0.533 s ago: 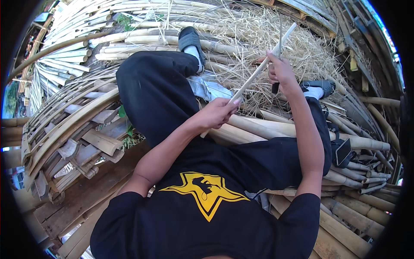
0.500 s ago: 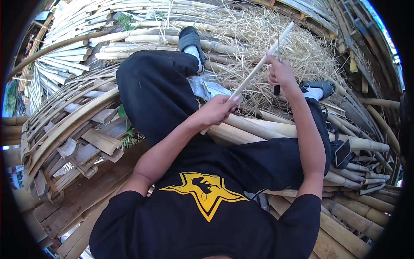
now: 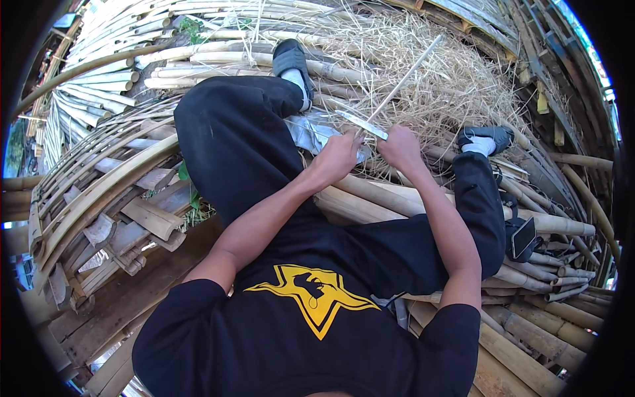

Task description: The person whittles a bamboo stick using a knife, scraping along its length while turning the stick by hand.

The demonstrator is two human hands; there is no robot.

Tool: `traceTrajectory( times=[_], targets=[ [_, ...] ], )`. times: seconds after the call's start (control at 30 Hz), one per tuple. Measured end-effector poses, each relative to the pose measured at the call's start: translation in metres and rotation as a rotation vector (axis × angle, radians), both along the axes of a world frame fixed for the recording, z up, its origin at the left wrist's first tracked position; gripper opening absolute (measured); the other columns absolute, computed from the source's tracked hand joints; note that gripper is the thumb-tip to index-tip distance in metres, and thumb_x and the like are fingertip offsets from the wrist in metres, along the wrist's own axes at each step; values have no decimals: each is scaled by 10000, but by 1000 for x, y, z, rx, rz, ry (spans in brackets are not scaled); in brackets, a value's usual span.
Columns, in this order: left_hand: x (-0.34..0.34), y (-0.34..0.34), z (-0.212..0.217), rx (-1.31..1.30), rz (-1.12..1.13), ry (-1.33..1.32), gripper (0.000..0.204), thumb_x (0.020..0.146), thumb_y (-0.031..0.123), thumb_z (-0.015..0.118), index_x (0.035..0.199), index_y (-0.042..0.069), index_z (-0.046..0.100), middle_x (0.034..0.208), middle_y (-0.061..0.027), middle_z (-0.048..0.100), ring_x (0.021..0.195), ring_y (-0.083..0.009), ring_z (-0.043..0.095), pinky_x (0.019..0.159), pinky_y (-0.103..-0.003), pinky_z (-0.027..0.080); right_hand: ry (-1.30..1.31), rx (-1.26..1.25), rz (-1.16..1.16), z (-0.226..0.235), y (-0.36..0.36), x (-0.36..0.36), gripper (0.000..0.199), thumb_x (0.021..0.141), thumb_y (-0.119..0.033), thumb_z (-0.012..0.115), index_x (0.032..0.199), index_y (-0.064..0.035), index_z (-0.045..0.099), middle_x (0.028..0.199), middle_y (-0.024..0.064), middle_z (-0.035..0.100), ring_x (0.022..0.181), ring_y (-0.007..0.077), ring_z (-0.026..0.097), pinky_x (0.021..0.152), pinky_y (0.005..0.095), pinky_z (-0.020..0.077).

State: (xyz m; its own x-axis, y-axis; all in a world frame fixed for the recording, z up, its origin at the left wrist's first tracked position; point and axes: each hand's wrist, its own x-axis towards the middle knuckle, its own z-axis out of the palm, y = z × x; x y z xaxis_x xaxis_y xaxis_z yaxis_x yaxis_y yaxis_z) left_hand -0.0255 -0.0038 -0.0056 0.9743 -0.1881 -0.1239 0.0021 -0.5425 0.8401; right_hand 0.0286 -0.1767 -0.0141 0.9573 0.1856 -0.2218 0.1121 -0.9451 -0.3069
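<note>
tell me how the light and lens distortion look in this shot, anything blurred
Head view: hard sunlight on the straw pile, the lap in shade; fisheye bends the bamboo poles near the rim, black corners; left hand, right hand and thin strip look sharp.

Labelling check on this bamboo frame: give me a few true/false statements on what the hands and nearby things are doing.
1. The left hand grips a knife with a pale blade. True.
2. The right hand holds a thin bamboo strip that points up over the pile of dry shavings. True.
3. The two hands are far apart, one on each knee. False: they are close together in front of the body.
4. The person sits on a bare concrete floor. False: they sit on stacked bamboo poles.
5. Both feet are bare. False: both wear dark shoes with pale socks.
</note>
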Motion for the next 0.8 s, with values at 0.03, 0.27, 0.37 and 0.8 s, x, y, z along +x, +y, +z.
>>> traceTrajectory(
  times=[0.03, 0.27, 0.37, 0.8],
  targets=[
    [-1, 0, -1, 16, 0, 1, 332, 962, 226, 444, 855, -74, 538, 683, -295, 550, 680, -461, 558, 611, -490, 413, 5, -3, 0, -6, -1, 1, 293, 715, -234, 604, 738, 55, 644, 762, 266, 635, 721, 404, 638, 712, 462, 523],
    [-12, 8, -12, 121, -77, -16, 333, 957, 218, 441, 821, -69, 543, 669, -290, 559, 663, -473, 556, 615, -498, 426, 34, -14, 59, -31, -5, 8, 252, 715, -233, 609, 730, 13, 661, 760, 251, 635, 755, 398, 637, 708, 462, 520],
    [-23, 13, -2, 118, -41, 47, 327, 953, 225, 445, 834, -58, 560, 680, -284, 565, 671, -464, 564, 610, -495, 431, 40, -40, -105, -25, -16, 27, 276, 713, -237, 604, 767, 29, 652, 788, 270, 630, 783, 412, 630, 721, 474, 507],
    [-107, 52, 61, 160, -122, 235, 307, 958, 207, 447, 809, -49, 527, 691, -248, 555, 674, -440, 523, 607, -426, 412, 61, -186, -504, -34, -148, 62, 439, 756, -289, 541, 1019, 47, 644, 1038, 279, 620, 1026, 394, 592, 878, 446, 473]
  ],
)
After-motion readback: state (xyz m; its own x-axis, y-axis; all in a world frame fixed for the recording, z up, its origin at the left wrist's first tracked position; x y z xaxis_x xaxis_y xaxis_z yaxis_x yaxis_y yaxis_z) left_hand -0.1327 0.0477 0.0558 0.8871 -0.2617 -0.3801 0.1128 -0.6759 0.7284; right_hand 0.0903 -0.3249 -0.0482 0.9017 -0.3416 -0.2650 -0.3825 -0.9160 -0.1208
